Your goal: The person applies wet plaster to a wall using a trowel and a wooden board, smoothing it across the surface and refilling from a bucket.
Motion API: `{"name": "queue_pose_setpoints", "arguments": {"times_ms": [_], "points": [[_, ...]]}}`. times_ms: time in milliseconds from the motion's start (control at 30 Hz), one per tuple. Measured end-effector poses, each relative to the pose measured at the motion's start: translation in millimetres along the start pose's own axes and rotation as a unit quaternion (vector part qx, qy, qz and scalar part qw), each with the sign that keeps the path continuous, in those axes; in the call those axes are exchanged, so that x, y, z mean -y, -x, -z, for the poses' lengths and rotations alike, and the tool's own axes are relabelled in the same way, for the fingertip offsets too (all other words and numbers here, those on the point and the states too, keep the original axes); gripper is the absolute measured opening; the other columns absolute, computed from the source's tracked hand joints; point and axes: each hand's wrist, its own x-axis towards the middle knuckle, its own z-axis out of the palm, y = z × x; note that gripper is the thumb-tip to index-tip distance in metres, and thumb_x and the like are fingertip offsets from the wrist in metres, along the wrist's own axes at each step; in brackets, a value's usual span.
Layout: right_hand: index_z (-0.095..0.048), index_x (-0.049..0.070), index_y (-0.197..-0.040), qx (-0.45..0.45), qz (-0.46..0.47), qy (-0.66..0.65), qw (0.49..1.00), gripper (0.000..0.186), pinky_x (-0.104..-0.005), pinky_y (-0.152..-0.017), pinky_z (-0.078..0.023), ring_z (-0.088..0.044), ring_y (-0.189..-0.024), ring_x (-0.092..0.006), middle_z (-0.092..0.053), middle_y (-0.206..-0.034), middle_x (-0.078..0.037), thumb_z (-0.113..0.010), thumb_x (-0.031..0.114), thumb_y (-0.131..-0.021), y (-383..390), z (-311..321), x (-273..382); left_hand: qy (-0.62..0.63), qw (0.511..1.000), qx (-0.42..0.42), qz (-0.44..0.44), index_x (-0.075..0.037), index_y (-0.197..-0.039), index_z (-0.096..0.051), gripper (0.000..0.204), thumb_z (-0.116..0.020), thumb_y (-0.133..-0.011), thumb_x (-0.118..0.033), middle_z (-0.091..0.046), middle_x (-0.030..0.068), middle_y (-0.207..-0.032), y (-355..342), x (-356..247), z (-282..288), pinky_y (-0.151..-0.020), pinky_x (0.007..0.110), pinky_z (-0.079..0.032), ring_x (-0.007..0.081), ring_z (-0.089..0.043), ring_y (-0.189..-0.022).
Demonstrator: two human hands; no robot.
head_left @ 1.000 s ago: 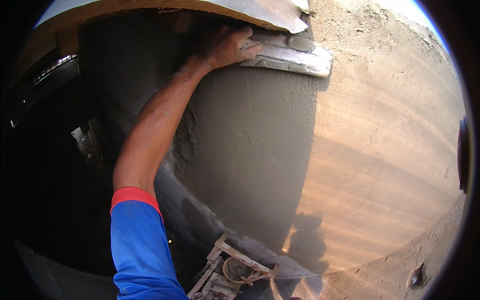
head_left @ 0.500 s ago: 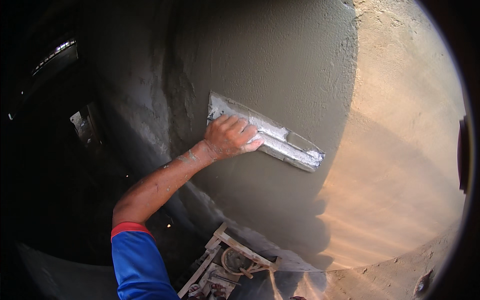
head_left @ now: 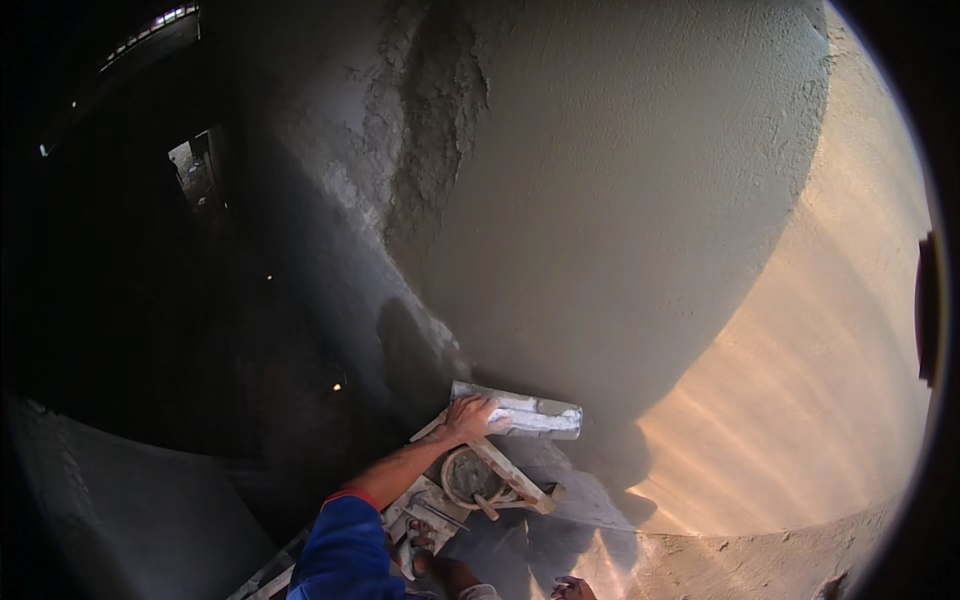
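The person's L grip (head_left: 472, 418) is wrapped round the long trowel (head_left: 542, 418), low by the gray wall (head_left: 620, 250) & near the round bucket (head_left: 447, 480); can't tell if the R grip (head_left: 573, 589) has anything. Looks like the smoothing bit, so next move prob. needs the blade flat w/ a soft, even push.

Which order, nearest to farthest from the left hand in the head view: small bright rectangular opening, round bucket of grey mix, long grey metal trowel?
1. Metal trowel: gripped in the left hand.
2. Round bucket: just below the hand.
3. Bright opening: far off, upper left.
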Motion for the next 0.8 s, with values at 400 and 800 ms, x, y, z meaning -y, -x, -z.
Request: {"name": "queue_pose_setpoints", "arguments": {"times_ms": [400, 800], "points": [[-0.045, 0.006, -0.133, -0.062, -0.003, -0.01, 0.998, 0.044, -0.0296, -0.057, -0.054, -0.064, -0.072, -0.0206, -0.065, -0.096, -0.012, -0.057, 0.012, -0.092, -0.8, 44.0, -20.5, 0.511, 0.387, -0.359, 0.679, -0.008, -0.08, -0.056, 0.046, -0.061, -0.088, -0.053, -0.04, -0.0004, -0.053, -17.2, 143.0, -33.8, -0.034, 0.031, -0.031, 0.0123, -0.039, -0.038], [-0.052, 0.003, -0.13, -0.012, 0.03, 0.031, 0.999, 0.041, -0.0223, -0.045, -0.048, -0.06, -0.057, -0.0105, -0.068, -0.079, -0.004, -0.062, 0.017, -0.092, -10.6, 31.7, -65.3, 0.42, 0.672, -0.399, 0.462, 0.002, -0.071, -0.054, 0.048, -0.054, -0.095, -0.039, -0.048, 0.0069, -0.055, -245.8, -10.7, 202.9, -0.039, 0.036, -0.037, 0.0187, -0.047, -0.044]]}}
